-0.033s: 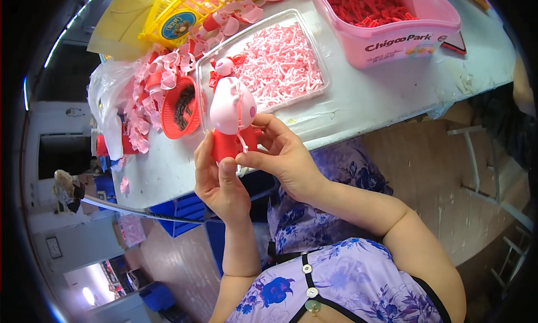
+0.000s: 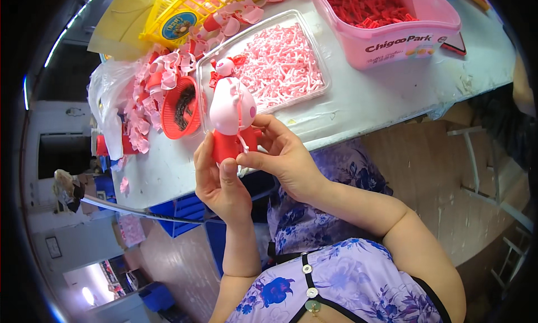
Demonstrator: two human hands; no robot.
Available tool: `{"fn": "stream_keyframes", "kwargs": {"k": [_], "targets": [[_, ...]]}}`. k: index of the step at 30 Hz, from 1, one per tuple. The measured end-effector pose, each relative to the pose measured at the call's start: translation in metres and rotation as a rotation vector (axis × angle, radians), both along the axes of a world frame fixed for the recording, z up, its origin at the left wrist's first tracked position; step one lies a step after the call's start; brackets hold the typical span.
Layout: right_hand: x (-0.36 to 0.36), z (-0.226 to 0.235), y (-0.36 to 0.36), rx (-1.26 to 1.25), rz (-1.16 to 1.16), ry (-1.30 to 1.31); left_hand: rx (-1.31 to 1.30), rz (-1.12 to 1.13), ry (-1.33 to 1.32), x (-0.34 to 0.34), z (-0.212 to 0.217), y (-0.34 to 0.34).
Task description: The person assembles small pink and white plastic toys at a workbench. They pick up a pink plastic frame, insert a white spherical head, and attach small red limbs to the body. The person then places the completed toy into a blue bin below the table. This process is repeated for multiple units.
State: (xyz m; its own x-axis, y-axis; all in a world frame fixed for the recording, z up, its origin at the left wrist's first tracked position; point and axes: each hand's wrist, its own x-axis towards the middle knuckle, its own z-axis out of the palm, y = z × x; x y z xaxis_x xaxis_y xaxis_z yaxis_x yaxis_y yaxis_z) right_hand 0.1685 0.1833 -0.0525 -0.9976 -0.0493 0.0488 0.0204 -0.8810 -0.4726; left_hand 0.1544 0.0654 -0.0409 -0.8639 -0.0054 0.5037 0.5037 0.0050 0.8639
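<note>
A toy pig figure (image 2: 230,107) with a big pink head and a red dress is held upright over the near edge of the white table (image 2: 381,101). My left hand (image 2: 219,183) grips the red body from below and the left, thumb on its front. From the right, my right hand (image 2: 283,155) pinches a small pale part at the figure's side. Just behind the figure stands a clear plastic tray (image 2: 319,90) full of small pink parts, with a smaller pink and red figure (image 2: 224,69) lying at the tray's left end.
A small red basket (image 2: 182,107) with dark pieces sits left of the tray, beside a heap of pink and white shells (image 2: 148,93) and a plastic bag (image 2: 106,99). A yellow basket (image 2: 179,12) and a pink tub (image 2: 392,34) of red parts stand further back. Blue crates (image 2: 179,214) lie under the table.
</note>
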Motion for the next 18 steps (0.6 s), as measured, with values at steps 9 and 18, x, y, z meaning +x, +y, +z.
{"fn": "stream_keyframes", "kwargs": {"k": [9, 18], "targets": [[0.0, 0.002, -0.002, -0.069, 0.029, 0.025, 0.036, 0.066, 0.017, 0.006, -0.001, 0.006], [-0.001, -0.004, 0.005, -0.052, 0.041, 0.031, -0.126, -0.018, 0.045, 0.003, 0.009, 0.002]]}}
